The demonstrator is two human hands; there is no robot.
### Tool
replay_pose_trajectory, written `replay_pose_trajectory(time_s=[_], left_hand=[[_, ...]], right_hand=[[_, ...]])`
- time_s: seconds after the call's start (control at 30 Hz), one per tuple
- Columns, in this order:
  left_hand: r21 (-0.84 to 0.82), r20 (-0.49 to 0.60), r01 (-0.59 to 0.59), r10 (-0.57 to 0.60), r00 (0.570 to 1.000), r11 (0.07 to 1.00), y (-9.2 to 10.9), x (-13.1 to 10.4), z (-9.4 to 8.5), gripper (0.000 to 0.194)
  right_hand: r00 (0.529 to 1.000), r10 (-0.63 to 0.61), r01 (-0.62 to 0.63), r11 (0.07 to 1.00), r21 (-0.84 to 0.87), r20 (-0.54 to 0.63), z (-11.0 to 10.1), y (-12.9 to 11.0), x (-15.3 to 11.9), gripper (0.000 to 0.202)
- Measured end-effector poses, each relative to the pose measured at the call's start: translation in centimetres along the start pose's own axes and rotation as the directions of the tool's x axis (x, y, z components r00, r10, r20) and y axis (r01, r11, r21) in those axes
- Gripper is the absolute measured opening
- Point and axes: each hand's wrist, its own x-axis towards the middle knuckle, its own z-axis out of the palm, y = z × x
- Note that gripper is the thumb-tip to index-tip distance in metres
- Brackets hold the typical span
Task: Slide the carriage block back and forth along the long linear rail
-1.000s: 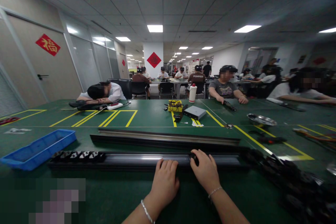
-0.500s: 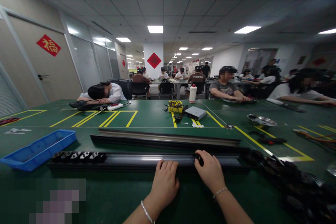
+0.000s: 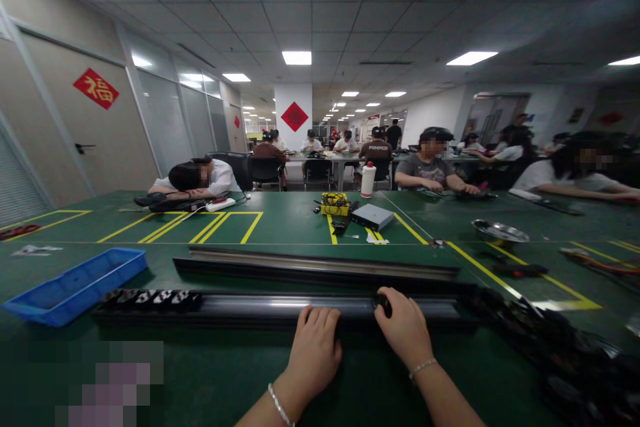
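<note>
A long black rail [image 3: 240, 305] with a shiny grey inner face lies across the table in front of me. Near its middle, my left hand [image 3: 315, 347] has its fingers bent together over the near edge, gripping it. Farther right, my right hand [image 3: 406, 327] pinches a small black part [image 3: 384, 307] at the rail's channel; the fingers cover much of it. Several black-and-white pieces [image 3: 155, 298] sit in a row at the rail's left end. A heap of dark parts [image 3: 560, 340], too dim to tell apart, lies beyond its right end.
Behind the rail lies a second long rail [image 3: 315, 265]. A blue tray [image 3: 75, 287] stands at the left, a metal bowl [image 3: 500, 231] at the right. Farther back are a grey box [image 3: 373, 216], a yellow block with cables [image 3: 335, 204] and a white bottle [image 3: 367, 180]. Other people sit around.
My right hand has shifted slightly to the right along the rail with the small black part. My left hand stays in place. Across the table, a co-worker's hands have moved a little.
</note>
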Motion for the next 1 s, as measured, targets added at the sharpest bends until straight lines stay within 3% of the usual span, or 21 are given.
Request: replay_pose_trajectory(time_s=[1.0], left_hand=[[0.021,0.012,0.000,0.000,1.000,1.000,0.22,0.09,-0.34,0.037]], right_hand=[[0.999,0.035,-0.034,0.999,0.015,-0.020,-0.17,0.17,0.09,0.029]])
